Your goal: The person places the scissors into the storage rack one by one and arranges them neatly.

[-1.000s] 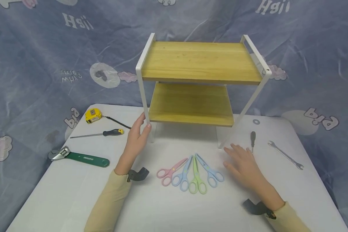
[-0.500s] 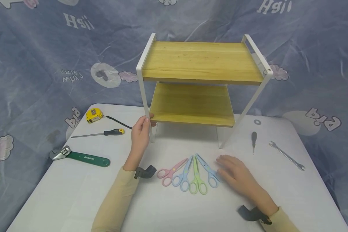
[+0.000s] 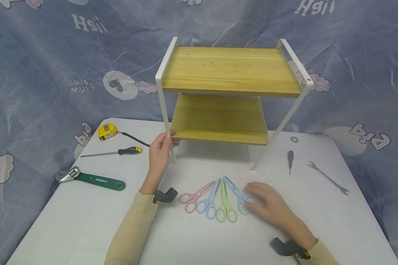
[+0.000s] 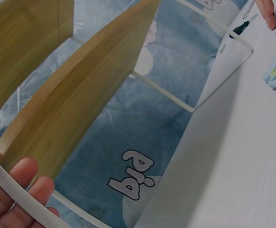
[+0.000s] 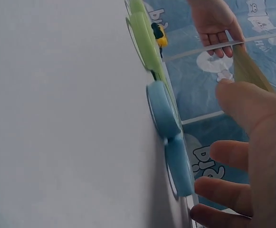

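Note:
A two-tier shelf point(image 3: 232, 70) with wooden boards and a white frame stands at the back of the table. My left hand point(image 3: 159, 154) grips its left front leg point(image 3: 166, 114) at the lower board point(image 4: 85, 99), fingers curled round the white bar in the left wrist view. In front, several scissors lie fanned: pink point(image 3: 196, 193), blue point(image 3: 213, 195), green point(image 3: 223, 197) and, rightmost, another blue pair point(image 3: 235, 189). My right hand point(image 3: 273, 206) hovers by the rightmost blue pair, its fingers spread in the right wrist view and partly covering the handles in the head view.
Left on the white table point(image 3: 66, 221) lie a yellow tape measure point(image 3: 107, 131), a long screwdriver point(image 3: 126, 151) and a green-handled adjustable wrench point(image 3: 99, 181). To the right are a washer point(image 3: 294, 140), a small screwdriver point(image 3: 290, 160) and an open-end wrench point(image 3: 328, 178).
My left hand has moved right and taken hold of the shelf leg. My right hand has come left and toward me, over to the rightmost blue scissors. The shelf and scissors stay put.

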Tool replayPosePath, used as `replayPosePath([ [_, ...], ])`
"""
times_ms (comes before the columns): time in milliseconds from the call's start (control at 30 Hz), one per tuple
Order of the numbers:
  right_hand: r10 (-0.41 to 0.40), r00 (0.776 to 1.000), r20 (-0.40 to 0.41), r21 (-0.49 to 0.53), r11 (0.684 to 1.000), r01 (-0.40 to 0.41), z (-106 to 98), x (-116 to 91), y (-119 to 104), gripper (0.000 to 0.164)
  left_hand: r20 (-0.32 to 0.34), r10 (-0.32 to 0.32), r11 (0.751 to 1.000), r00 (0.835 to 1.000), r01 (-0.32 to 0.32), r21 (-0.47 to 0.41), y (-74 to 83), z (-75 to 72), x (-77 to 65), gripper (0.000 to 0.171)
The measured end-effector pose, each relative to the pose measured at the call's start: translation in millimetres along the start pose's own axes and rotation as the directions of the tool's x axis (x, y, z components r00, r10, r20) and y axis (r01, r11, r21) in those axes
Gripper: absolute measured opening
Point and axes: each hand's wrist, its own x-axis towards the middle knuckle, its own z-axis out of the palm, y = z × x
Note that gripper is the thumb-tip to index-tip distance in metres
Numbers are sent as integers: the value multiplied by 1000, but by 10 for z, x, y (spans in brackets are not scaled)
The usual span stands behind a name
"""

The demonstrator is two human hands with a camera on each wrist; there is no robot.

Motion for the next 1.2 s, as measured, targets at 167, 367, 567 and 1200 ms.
replayPosePath([
  [167,36,998,48,29,999,-37,58,-30,-83,48,11,2,1000,1000,-2,-5,20,-10,7,32],
  [367,-36,999,22,14,999,36,170,-53,-109,45,4,5,1000,1000,-5,11,20,-13,1,32],
  [567,-53,999,10,5,999,53,193,-62,-80,46,-3,-16,1000,1000,16,26,-13,-11,5,32],
  [1200,-82,997,2,-2,997,82,211,-53,-68,39,44,15,1000,999,-15,-3,271,-49,-61,29],
])
